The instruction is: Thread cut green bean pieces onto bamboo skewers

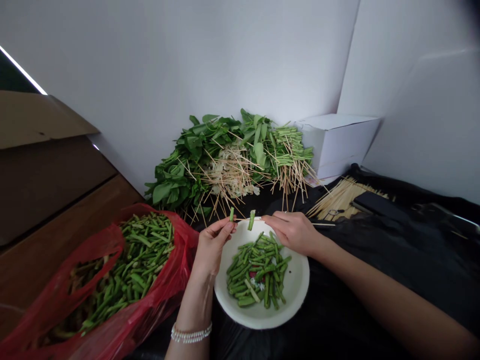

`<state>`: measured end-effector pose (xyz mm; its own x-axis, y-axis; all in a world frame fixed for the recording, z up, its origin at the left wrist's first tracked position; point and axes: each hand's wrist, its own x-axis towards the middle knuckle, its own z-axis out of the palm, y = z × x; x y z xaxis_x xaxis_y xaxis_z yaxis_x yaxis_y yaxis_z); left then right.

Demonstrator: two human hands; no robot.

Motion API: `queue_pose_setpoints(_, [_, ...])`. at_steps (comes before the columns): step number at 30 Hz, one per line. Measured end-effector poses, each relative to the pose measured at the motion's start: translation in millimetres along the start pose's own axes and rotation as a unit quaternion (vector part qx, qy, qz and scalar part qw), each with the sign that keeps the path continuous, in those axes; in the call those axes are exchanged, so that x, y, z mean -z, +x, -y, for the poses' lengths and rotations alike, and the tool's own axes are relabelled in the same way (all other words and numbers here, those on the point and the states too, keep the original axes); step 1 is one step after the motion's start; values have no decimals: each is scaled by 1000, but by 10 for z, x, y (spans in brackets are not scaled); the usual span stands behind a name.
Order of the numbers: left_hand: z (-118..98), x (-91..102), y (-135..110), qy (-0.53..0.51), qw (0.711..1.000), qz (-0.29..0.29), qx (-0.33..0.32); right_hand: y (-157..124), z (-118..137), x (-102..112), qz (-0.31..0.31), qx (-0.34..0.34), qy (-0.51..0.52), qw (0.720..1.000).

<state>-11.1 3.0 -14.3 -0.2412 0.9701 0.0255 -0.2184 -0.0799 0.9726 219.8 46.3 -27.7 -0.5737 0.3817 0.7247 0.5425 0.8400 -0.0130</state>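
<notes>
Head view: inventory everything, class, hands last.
Bowl: one, white, centre
Stem pieces: many, green, in bowl
Bag: one, red, left
Bagged stems: many, green, left
Held skewer: one, pale, above bowl
Raised pieces: two, green, at skewer
Leafy greens: many, green, back
Skewered food: many, cream, back
Skewered stems: many, green, back
Loose skewers: many, tan, right
Box: one, white, back
Possible phone: one, dark, right
Sheeting: one, black, beneath
Cardboard: one, brown, left
Wood: one, brown, left
Walls: two, white, back
Beads: several, pearly, left wrist
Left hand: one, at skewer
Right hand: one, at skewer
</notes>
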Motion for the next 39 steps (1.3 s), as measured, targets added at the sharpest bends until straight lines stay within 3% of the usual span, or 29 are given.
queue_pose_setpoints(7, [-92, -52, -28, -86, 996, -21, 23, 10, 15, 14, -14, 2, 9, 1000])
queue_pose_setpoints(20, [-167, -73, -67, -95, 991, 10, 93, 36, 87, 78, -7, 34, -29, 999])
queue_pose_setpoints(25, [-124, -130, -106, -29, 992, 59, 108, 55, 184, 33, 2, 48, -21, 999])
queue_pose_setpoints(34, [-73, -101, -107, 63, 993, 94, 27, 94, 116, 38, -6, 3, 10, 1000])
queue_pose_setpoints(37, [-52, -103, -117, 159, 979, 127, 4, 97, 69, 55, -26, -29, 17, 999])
queue_pose_setpoints(39, [-35, -99, -132, 252, 953, 165, -22, 95, 42, 60, -43, -49, 18, 998])
